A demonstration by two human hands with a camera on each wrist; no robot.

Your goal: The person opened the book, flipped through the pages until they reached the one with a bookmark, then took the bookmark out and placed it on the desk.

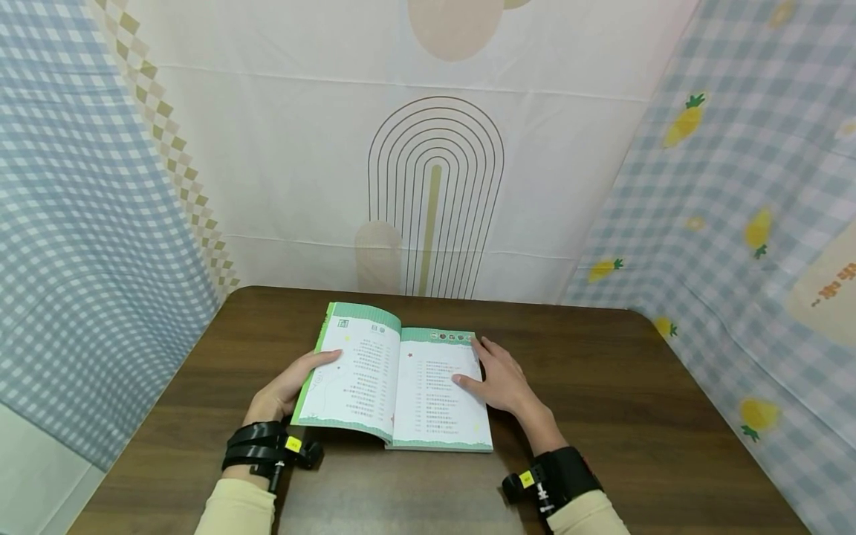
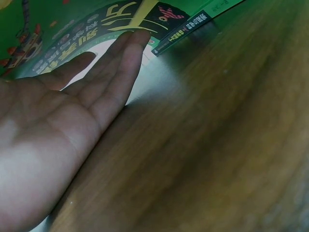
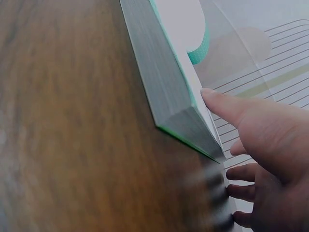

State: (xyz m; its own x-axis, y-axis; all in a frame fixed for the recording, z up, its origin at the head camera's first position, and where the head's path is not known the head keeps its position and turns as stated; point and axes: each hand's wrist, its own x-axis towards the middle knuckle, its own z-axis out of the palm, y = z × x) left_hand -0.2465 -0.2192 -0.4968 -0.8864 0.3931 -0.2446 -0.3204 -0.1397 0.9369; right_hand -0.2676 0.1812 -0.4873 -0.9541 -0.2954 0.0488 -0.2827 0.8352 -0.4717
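Observation:
An open book [image 1: 438, 394] with green-bordered pages of printed lines lies on the wooden table. Its left side is raised off the tabletop. My left hand [image 1: 294, 383] holds that raised side, thumb on the page and fingers beneath the green cover [image 2: 91, 29], as the left wrist view shows. On the right, my right hand [image 1: 501, 379] rests its thumb on the right page, with the other fingers extended by the book's outer edge. The right wrist view shows the thick page block [image 3: 159, 63] beside the right hand [image 3: 275, 150].
The brown table [image 1: 602, 394] has rounded far corners. Behind it hangs a white cloth [image 1: 287, 163] with arch lines. Checked blue cloths hang at the left [image 1: 87, 223] and the right [image 1: 702, 245]. Each wrist wears a black strap with a small camera.

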